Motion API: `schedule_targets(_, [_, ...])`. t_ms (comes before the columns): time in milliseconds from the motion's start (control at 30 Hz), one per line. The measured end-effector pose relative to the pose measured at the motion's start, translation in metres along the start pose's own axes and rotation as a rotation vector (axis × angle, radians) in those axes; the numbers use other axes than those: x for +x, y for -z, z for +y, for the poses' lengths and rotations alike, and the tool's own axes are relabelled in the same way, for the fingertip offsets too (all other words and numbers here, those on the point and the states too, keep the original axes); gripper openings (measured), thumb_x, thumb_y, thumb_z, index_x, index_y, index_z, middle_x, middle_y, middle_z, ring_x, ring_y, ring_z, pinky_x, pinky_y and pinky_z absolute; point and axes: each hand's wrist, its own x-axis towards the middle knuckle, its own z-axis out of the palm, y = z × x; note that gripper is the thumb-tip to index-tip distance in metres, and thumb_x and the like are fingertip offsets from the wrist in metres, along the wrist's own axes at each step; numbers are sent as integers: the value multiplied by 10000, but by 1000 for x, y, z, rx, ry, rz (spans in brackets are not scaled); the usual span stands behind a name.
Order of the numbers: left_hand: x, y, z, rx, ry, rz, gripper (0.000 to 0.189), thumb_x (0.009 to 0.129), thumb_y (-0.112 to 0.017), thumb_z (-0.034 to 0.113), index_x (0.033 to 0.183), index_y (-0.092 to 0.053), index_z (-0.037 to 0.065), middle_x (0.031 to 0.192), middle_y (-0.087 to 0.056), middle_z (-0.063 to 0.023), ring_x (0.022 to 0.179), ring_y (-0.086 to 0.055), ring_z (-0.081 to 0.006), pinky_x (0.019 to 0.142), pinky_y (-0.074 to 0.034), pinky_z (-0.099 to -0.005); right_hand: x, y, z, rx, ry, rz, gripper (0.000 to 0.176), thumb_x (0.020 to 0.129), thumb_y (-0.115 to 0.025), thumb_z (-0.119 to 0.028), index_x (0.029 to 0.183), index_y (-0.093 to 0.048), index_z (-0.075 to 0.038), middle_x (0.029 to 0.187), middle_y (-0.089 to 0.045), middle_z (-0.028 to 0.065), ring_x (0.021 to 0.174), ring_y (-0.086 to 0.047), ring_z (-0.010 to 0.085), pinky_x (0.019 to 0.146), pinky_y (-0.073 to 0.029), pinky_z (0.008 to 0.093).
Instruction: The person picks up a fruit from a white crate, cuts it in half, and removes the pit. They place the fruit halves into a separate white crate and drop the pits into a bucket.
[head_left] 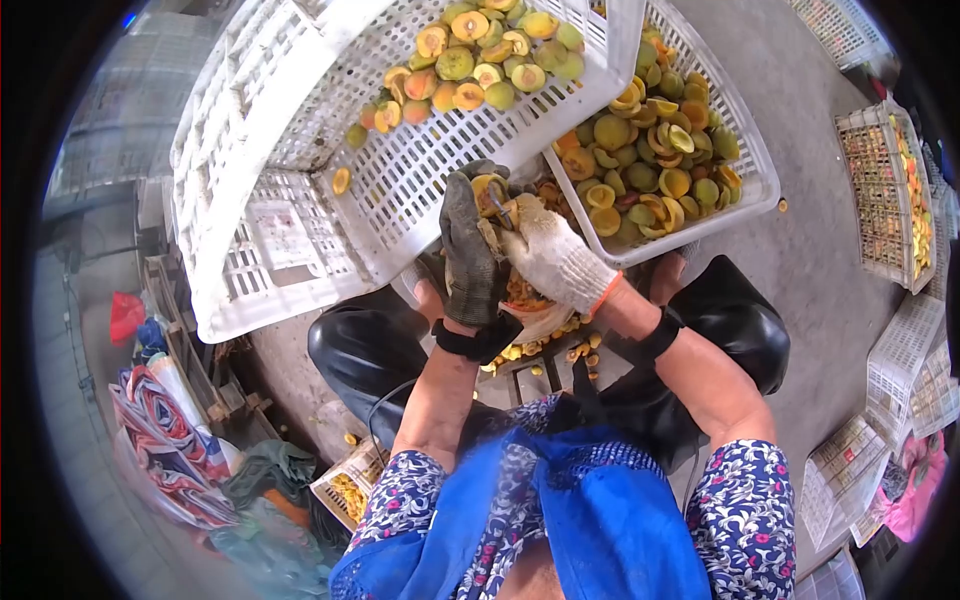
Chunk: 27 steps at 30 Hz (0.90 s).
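- L hand, dark glove: fingers curled up and clamped round a fruit, held approx. mid-frame, just in front of the lap and touching the lower edge of the tilted crate.
- R hand, white knit glove: fingers bunched together, pressed against the fruit from the right. They look closed on a small dark tool; its shape is too small to make out.
- Fruit: yellow-orange cut face showing, skin side in the L palm. Prob. light, soft-fleshed and juicy, so slippery and easy to bruise. Best gripped by cupping the rounded skin side, w/ fingertips at the rim, not squeezing the cut face.
- Tilted crate holds halved fruit, green-yellow skins and orange insides mixed.
- Second crate, just right of the hands, is heaped w/ more halves.
- Scraps lie under the hands, between the knees.
- More crates stand well apart on the floor at right.
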Motion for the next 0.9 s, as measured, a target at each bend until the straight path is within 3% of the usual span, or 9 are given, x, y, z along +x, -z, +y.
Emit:
schedule_targets(67, [0, -3, -2, 4, 42, 115, 398, 997, -426, 399, 1057, -552, 26, 926, -606, -90, 818, -609, -201, 767, -523, -337, -1, 2, 4, 15, 6, -54, 241, 874, -542, -138, 1011, -489, 53, 823, -558, 267, 825, -564, 452, 677, -466, 471])
schedule_targets(267, [-2, 0, -2, 17, 63, 94, 379, 1003, -415, 374, 1054, -562, 29, 938, -607, -87, 860, -596, -189, 789, -509, -324, 16, 25, -2, 673, -644, -260, 301, 860, -537, -183, 1009, -507, 77, 922, -591, 292, 899, -578, 446, 750, -466, 454])
schedule_targets(433, [-1, 3, 2, 123, 38, 91, 387, 1010, -396, 366, 1061, -558, 19, 944, -605, -82, 870, -588, -177, 797, -498, -314, 11, 14, 1, 633, -606, -254, 300, 857, -521, -215, 962, -547, 64, 912, -605, 286, 902, -581, 435, 772, -465, 448])
schedule_targets(500, [2, 13, 8, 324, 87, -94, 410, 1010, -390, 378, 1039, -565, 9, 939, -602, -83, 871, -589, -179, 795, -497, -313, 3, 6, 7, 603, -585, -274, 316, 866, -512, -214, 993, -518, 75, 916, -602, 273, 894, -575, 432, 782, -462, 431])
schedule_targets(600, [9, 25, 16, 41, 288, -262, 467, 1017, -355, 415, 1042, -578, 5, 975, -616, -94, 905, -617, -181, 826, -515, -304, 6, 13, 8, 639, -432, -247, 308, 861, -524, -235, 974, -525, 52, 836, -614, 205, 764, -609, 341, 691, -483, 402])
schedule_targets(667, [3, 22, 18, 120, 171, -287, 499, 1017, -341, 433, 1008, -583, -4, 964, -616, -96, 911, -619, -200, 832, -518, -326, 10, 30, -1, 777, -643, -406, 302, 856, -541, -264, 934, -532, 28, 766, -597, 126, 642, -596, 216, 583, -477, 359])
schedule_targets(700, [0, 20, 17, -12, 191, -212, 476, 1015, -355, 420, 1011, -576, -2, 954, -607, -100, 904, -604, -211, 832, -510, -348, 15, 38, -8, 782, -643, -410, 302, 856, -541, -264, 934, -532, 28, 766, -597, 126, 642, -596, 216, 583, -477, 359])
schedule_targets(767, [0, 20, 9, -69, 141, -128, 435, 1007, -389, 407, 995, -568, 11, 945, -599, -109, 901, -588, -239, 839, -498, -393, 26, 50, -17, 1005, -963, -543, 353, 853, -531, -261, 964, -564, 73, 920, -611, 291, 895, -608, 393, 773, -466, 430])
schedule_targets(900, [2, 19, 3, -61, 138, -128, 412, 1000, -418, 406, 942, -574, 29, 906, -602, -98, 860, -594, -220, 804, -508, -385, 15, 22, -19, 843, -774, -320, 335, 859, -528, -229, 974, -565, 84, 924, -616, 289, 891, -607, 390, 755, -488, 415])
